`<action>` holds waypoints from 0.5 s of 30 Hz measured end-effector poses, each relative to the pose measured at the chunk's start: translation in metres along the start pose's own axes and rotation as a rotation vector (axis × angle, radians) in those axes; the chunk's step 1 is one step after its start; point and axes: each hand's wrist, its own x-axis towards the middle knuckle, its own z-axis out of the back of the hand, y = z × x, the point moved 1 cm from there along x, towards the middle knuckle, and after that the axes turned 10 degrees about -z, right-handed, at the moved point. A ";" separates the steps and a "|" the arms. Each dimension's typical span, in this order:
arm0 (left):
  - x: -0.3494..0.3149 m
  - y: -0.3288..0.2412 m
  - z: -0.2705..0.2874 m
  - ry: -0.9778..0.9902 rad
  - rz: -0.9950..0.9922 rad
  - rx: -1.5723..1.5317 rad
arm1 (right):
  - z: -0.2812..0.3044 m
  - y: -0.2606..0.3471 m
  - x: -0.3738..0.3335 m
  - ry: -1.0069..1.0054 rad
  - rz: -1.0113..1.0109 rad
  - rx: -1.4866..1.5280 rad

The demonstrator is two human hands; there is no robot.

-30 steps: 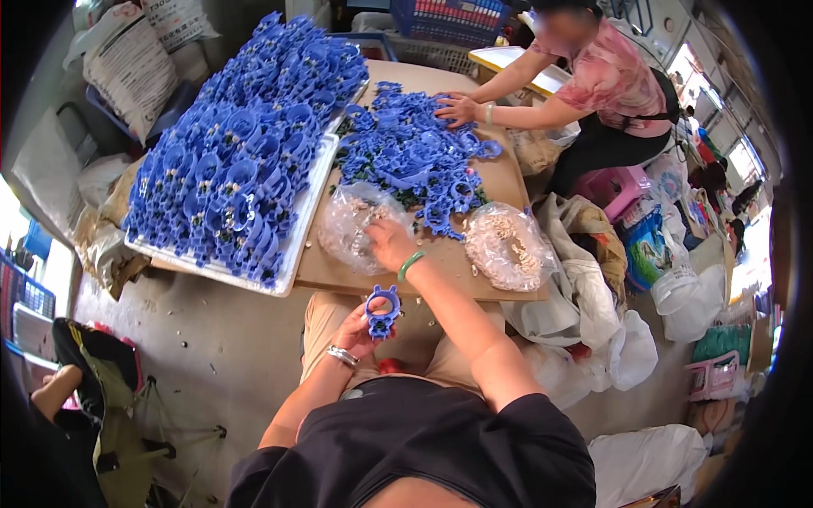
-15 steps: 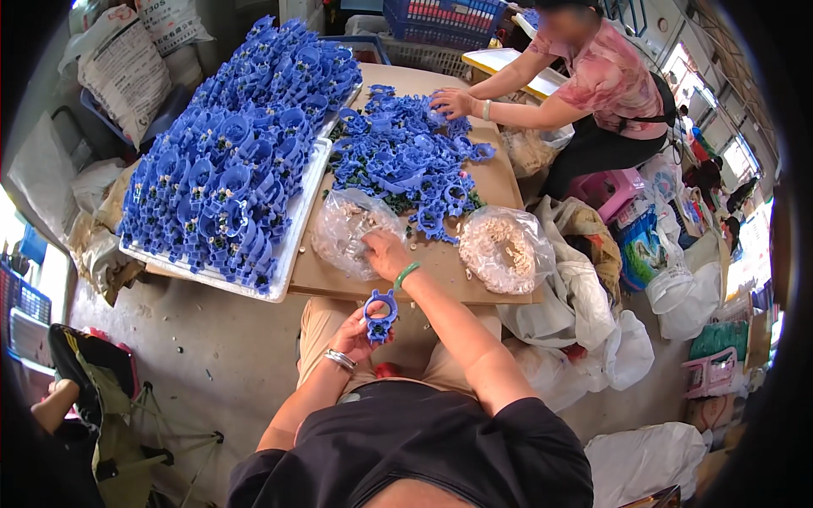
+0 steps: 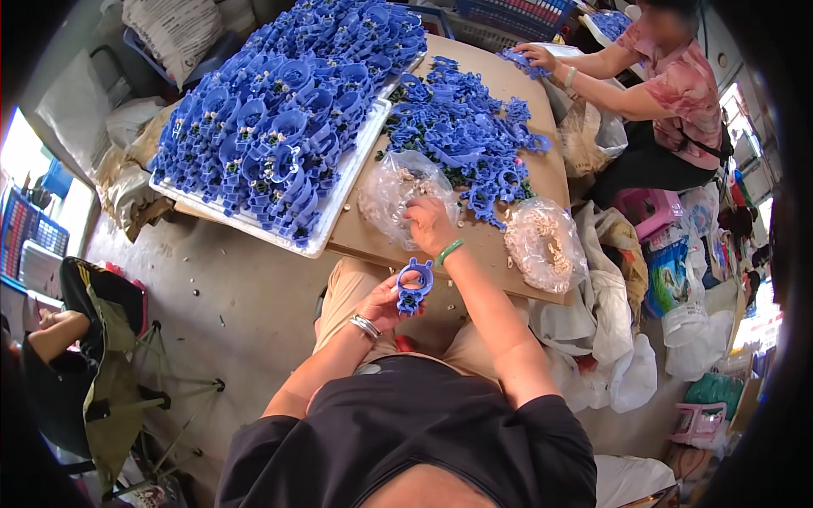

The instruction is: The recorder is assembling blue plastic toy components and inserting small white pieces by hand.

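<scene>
My left hand [image 3: 385, 306] is closed around a blue plastic ring-shaped part [image 3: 414, 286], held upright over my lap in front of the table. The part has two small prongs on top and darker detail at its lower end. My right hand [image 3: 434, 229], with a green bangle at the wrist, reaches into a clear plastic bag [image 3: 391, 190] of small pale pieces. Its fingers are bunched together among the pieces; whatever they pinch is hidden. Beyond the bag spreads a loose heap of blue plastic parts [image 3: 461, 140].
A white tray [image 3: 330, 229] piled high with blue ring parts stands at the left. Another clear bag of pale pieces [image 3: 546, 245] lies at the table's right corner. Across the right side, a co-worker [image 3: 669, 93] holds blue parts. White sacks [image 3: 610, 313] hang beside the table; a folding chair [image 3: 110, 364] stands left.
The view has shifted, so the table sits farther right and higher. The co-worker's hands have moved from the heap to the table's far right edge with blue parts. My hands keep their places.
</scene>
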 end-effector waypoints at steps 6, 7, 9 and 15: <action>-0.004 -0.003 0.002 0.083 -0.066 -0.041 | -0.017 0.018 0.016 0.141 -0.215 -0.333; -0.005 -0.004 0.002 0.083 -0.064 -0.037 | -0.019 0.020 0.017 0.191 -0.201 -0.390; -0.008 -0.006 0.000 0.121 -0.075 -0.078 | -0.025 0.021 0.018 0.307 -0.188 -0.406; -0.008 -0.009 0.002 0.111 -0.081 -0.079 | -0.024 0.023 0.019 0.310 -0.187 -0.339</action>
